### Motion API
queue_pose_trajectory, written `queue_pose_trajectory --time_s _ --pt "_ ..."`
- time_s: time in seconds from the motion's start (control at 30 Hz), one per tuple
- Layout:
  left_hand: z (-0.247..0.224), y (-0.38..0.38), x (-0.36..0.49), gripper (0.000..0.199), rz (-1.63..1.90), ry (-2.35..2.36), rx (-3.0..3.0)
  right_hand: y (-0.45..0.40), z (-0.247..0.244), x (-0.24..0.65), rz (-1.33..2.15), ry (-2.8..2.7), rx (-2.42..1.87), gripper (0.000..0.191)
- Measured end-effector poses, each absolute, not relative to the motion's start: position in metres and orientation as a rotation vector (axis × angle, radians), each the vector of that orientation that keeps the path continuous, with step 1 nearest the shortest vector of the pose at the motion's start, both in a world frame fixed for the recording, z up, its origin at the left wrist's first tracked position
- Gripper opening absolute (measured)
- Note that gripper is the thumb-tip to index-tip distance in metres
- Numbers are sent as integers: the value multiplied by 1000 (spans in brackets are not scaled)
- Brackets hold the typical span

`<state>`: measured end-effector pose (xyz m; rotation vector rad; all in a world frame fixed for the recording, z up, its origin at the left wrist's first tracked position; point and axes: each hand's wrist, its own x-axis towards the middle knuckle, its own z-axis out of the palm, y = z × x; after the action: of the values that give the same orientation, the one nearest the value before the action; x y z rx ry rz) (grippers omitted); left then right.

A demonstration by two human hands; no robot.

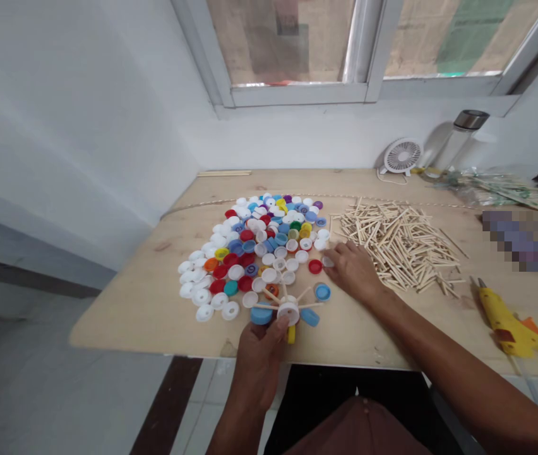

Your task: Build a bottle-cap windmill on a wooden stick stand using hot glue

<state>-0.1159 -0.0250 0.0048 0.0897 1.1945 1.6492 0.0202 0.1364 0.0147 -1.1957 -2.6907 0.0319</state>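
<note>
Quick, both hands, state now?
Left hand: closed on a white cap with sticks radiating from it.
Right hand: at a pale cap; grip cannot be told.

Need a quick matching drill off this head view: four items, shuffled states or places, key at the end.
1. Left hand
2. Right hand
3. Glue gun
4. Small fan

A. White, standing near the bottle
B. Fingers at a pale cap
C. Yellow, lying right of the stick pile
D. Holding a white cap with sticks radiating from it

Pairs: 1-D, 2-B, 3-C, 4-A
</note>
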Motion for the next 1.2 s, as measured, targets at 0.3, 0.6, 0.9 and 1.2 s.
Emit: queue_pose_trajectory --time_s 0.3,0.6,0.9,1.2 --pt "2 -20 -111 39 1592 1284 238 109 45 65 530 -2424 -1056 24" --pt "6 -21 -97 36 1548 1256 275 76 61 77 872 -2300 -795 10" --pt "14 -20 -88 30 1498 1207 299 74 68 87 845 -2441 -703 10" --pt "21 -13 -83 28 1438 1101 187 65 60 92 542 -2524 -673 15"
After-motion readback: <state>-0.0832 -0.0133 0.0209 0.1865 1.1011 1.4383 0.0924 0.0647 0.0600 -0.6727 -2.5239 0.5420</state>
